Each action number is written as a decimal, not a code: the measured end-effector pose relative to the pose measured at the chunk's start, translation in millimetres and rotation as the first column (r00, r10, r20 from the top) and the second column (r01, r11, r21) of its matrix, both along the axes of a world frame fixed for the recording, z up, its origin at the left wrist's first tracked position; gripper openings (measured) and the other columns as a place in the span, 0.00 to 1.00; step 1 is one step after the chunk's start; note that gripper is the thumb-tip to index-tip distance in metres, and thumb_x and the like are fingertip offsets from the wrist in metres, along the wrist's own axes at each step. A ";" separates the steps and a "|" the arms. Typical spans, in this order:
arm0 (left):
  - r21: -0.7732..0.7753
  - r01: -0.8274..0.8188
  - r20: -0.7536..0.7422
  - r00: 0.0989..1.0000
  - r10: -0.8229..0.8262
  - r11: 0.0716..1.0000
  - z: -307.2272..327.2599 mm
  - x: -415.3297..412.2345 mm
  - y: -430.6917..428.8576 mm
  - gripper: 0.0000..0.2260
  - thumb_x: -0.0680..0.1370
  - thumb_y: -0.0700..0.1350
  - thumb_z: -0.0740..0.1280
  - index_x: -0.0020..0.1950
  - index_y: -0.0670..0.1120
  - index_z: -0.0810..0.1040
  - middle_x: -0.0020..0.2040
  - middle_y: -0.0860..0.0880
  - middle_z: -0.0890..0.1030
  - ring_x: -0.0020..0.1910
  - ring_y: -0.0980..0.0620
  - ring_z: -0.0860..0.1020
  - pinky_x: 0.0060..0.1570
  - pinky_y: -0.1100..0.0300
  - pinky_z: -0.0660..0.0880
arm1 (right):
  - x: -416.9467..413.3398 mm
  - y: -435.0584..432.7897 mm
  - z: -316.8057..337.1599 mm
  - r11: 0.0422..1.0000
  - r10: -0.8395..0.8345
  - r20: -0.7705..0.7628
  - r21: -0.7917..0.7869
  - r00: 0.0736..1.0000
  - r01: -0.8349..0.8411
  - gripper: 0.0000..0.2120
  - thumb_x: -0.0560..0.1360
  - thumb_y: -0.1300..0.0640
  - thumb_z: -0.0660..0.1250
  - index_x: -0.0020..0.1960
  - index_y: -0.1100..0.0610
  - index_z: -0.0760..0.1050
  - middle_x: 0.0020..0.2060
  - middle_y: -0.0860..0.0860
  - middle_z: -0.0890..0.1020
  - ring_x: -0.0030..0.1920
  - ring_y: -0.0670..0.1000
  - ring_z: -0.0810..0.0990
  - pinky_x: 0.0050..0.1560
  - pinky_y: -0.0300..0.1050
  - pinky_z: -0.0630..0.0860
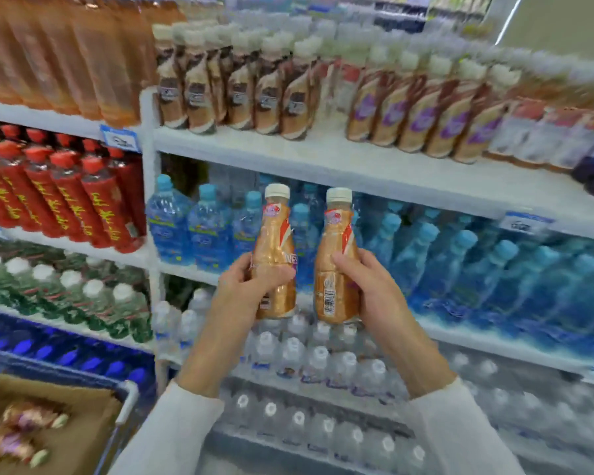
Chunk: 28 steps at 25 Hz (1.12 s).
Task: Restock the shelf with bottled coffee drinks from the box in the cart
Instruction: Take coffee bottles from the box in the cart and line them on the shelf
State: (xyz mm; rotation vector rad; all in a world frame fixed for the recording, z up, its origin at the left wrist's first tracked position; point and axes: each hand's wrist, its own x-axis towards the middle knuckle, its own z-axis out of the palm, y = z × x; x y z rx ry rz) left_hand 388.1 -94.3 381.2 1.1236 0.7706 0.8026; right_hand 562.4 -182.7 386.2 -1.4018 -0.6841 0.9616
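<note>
Head view: left hand (251, 286) and right hand (360, 286) each grip one upright coffee bottle (274, 255) — caps up, likely ready for the shelf (323, 156) gap.

Light: bright, even; I see hardly any shadows.
Blur: edges smeared; the two held bottles (275, 255) sharp.
Distortion: shelf (323, 156) lines bow and tilt toward the corners.

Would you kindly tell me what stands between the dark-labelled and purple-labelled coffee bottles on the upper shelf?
In the head view the shelf front is bare between the dark-labelled bottles and purple-labelled bottles; red-labelled bottles stand further back, blurred.
</note>
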 end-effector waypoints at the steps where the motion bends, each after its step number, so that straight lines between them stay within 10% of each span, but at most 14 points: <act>1: 0.007 0.026 -0.004 1.000 -0.026 1.000 2.2 27.4 -6.7 0.21 0.63 0.52 0.79 0.54 0.48 0.85 0.48 0.44 0.86 0.46 0.44 0.84 0.44 0.51 0.79 | 24.3 -10.1 3.6 0.999 -0.032 -0.002 0.005 0.999 0.032 0.33 0.55 0.28 0.78 0.56 0.42 0.82 0.53 0.46 0.86 0.53 0.47 0.86 0.57 0.53 0.78; 13: 0.138 0.123 0.053 0.990 -0.132 0.983 70.2 249.6 -23.7 0.28 0.59 0.50 0.80 0.58 0.45 0.83 0.52 0.41 0.86 0.52 0.39 0.85 0.52 0.42 0.82 | 234.0 -49.7 74.8 0.974 -0.186 0.088 0.148 0.979 0.172 0.29 0.63 0.37 0.73 0.60 0.47 0.77 0.46 0.42 0.87 0.47 0.43 0.86 0.48 0.47 0.80; 23: 0.454 0.195 -0.183 0.975 -0.123 0.869 103.7 325.7 67.0 0.24 0.70 0.38 0.79 0.64 0.50 0.78 0.54 0.58 0.83 0.53 0.62 0.80 0.45 0.68 0.75 | 284.4 26.1 84.4 0.945 -0.287 0.301 0.247 0.909 0.217 0.25 0.78 0.51 0.71 0.69 0.48 0.62 0.58 0.38 0.77 0.55 0.33 0.77 0.53 0.35 0.72; 28: 0.507 0.225 -0.215 0.968 -0.130 0.832 85.7 327.2 81.2 0.31 0.72 0.41 0.79 0.73 0.48 0.73 0.64 0.52 0.81 0.61 0.55 0.79 0.51 0.68 0.74 | 291.0 33.0 75.5 0.962 -0.247 0.341 0.196 0.907 0.188 0.30 0.77 0.49 0.72 0.71 0.45 0.58 0.60 0.37 0.75 0.54 0.31 0.77 0.51 0.33 0.71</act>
